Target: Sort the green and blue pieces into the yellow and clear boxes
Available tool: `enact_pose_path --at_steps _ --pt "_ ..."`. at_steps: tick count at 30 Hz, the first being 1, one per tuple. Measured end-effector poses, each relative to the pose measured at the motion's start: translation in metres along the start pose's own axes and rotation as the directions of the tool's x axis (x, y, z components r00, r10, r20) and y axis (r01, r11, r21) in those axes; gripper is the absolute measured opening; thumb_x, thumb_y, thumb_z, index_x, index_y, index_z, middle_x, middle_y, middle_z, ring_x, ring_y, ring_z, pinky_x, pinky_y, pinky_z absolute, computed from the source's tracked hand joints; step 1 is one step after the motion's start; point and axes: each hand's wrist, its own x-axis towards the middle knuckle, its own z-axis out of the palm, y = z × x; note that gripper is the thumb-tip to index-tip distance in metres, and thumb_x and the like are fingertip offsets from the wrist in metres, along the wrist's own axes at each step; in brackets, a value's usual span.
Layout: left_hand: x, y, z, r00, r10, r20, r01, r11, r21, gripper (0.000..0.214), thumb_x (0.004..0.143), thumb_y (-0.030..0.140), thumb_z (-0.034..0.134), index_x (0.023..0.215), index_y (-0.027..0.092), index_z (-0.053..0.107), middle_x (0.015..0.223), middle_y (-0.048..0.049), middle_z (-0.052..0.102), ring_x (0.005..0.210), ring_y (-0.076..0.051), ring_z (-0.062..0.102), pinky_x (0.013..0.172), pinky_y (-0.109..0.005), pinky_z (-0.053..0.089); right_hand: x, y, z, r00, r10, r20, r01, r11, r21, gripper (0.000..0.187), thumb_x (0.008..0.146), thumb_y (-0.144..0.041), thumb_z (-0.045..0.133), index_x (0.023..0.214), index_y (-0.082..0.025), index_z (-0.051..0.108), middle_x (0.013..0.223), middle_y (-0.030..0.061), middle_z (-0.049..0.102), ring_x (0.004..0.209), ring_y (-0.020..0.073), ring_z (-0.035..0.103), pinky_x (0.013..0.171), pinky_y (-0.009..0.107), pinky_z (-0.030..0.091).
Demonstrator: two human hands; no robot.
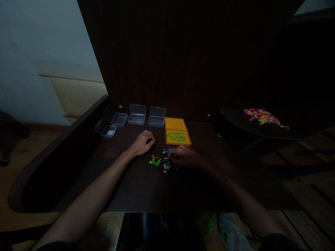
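A small heap of tiny coloured bricks [160, 161], green, yellow and blue, lies on the dark wooden table [146, 188]. My left hand [142, 142] rests on the table just behind the heap, fingers curled under; what is in them is hidden. My right hand [183, 156] sits at the heap's right edge with fingertips pinched among the pieces. Just behind it an open orange case [177, 131] holds several green bricks.
Several clear plastic boxes with open lids [136, 115] stand in a row at the table's back left. A dark side shelf at the right carries a pile of pink and yellow pieces [261, 116]. A dark wooden panel rises behind the table.
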Motion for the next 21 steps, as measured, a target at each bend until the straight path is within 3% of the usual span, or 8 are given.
enact_pose_path --at_steps 4,14,18,21 --pt "0.0 0.001 0.0 1.0 -0.001 0.009 0.001 1.0 -0.002 0.017 0.084 0.02 0.047 0.076 0.018 0.062 0.085 -0.0045 0.063 0.089 -0.021 0.055 0.086 -0.036 0.045 0.005 -0.005 -0.008 0.997 0.053 0.059 -0.052 0.999 -0.017 0.015 0.086 -0.021 0.055 0.093 -0.02 0.068 0.079 0.0013 0.067 0.069 0.013 0.054 0.057 0.024 0.026" --pt "0.0 0.0 0.0 1.0 -0.001 0.008 0.001 1.0 -0.001 0.017 0.084 0.019 0.047 0.077 0.018 0.062 0.086 -0.0048 0.064 0.089 -0.021 0.055 0.086 -0.037 0.045 0.008 -0.008 -0.009 0.996 0.021 0.083 -0.016 0.999 -0.052 0.017 0.09 -0.024 0.052 0.092 -0.019 0.068 0.08 0.0035 0.066 0.07 0.0137 0.052 0.058 0.025 0.025" --pt "0.0 0.0 0.0 1.0 -0.006 0.008 0.006 1.0 0.003 0.017 0.084 0.019 0.047 0.077 0.018 0.063 0.086 -0.0049 0.064 0.089 -0.021 0.055 0.086 -0.036 0.045 0.005 0.0 -0.022 0.999 -0.007 0.039 0.004 0.998 0.061 0.017 0.09 -0.024 0.053 0.093 -0.018 0.069 0.077 0.0014 0.065 0.067 0.0123 0.052 0.059 0.023 0.028" --pt "0.001 0.001 0.0 1.0 -0.005 0.01 0.005 1.0 0.005 0.018 0.085 0.02 0.047 0.077 0.018 0.062 0.086 -0.0045 0.064 0.089 -0.02 0.055 0.087 -0.036 0.045 0.005 0.017 -0.032 0.997 0.066 -0.043 -0.062 0.995 0.083 0.016 0.088 -0.02 0.055 0.094 -0.017 0.069 0.072 0.0007 0.064 0.063 0.0112 0.052 0.06 0.022 0.03"
